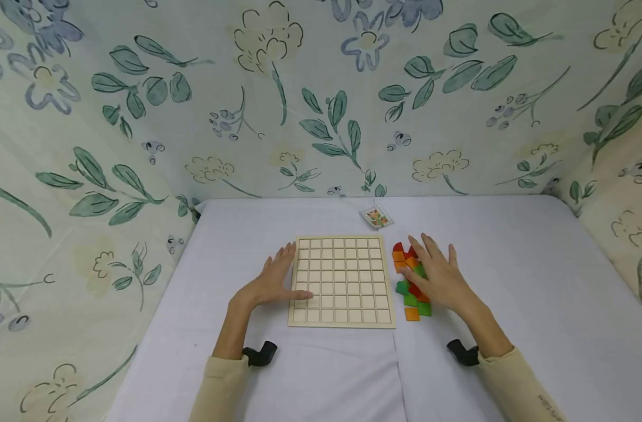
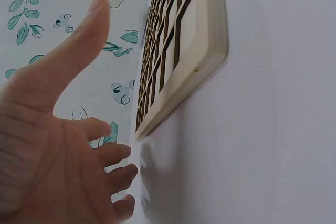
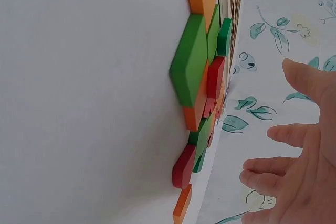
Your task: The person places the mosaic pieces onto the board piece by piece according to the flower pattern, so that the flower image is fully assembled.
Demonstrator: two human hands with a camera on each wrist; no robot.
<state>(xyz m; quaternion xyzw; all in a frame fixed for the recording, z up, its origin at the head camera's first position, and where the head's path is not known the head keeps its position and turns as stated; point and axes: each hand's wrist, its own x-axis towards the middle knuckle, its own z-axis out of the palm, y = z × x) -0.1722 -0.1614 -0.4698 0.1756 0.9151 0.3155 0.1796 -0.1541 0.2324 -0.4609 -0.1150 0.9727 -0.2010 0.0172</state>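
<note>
A square wooden grid board (image 1: 339, 326) lies flat on the white table, its recessed squares bare. At its left edge is my left hand (image 1: 270, 284), fingers spread and thumb reaching over the board's side; in the left wrist view the hand (image 2: 63, 150) holds nothing. To the right of the board lies a loose cluster of red, orange and green tiles (image 1: 411, 299). My right hand (image 1: 439, 278) hovers over that cluster with its fingers spread, hiding part of it. The right wrist view shows several flat tiles (image 3: 189, 61) beside the loosely extended fingers, none of them gripped.
A small patterned card or packet (image 1: 376, 217) lies behind the board's top right corner. White cloth (image 1: 537, 264) covers the table. Floral fabric (image 1: 331, 88) hangs behind it and on both sides. Each wrist wears a black device (image 1: 261, 354).
</note>
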